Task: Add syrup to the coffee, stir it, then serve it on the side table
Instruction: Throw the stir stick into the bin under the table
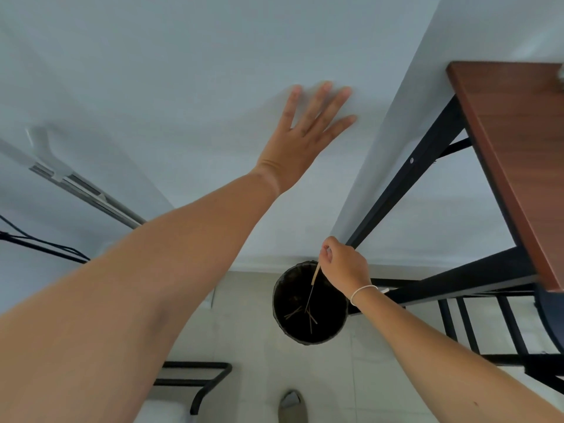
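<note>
Holding stirrer point(314, 277) pinched in right hand point(345, 264) over bin point(309, 303) | left hand point(305, 138) empty, splayed flat on wall point(183, 71) | coffee, syrup out of view | stirring judged done, discard underway | serving unconfirmed

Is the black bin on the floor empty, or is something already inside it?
Not empty. A few thin wooden sticks lie at the bottom of the black bin; the right hand holds another stir stick above it.

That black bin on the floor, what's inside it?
The black bin holds several thin wooden stir sticks at its bottom. The right hand dangles another stick over it. The dark interior hides anything else.
</note>
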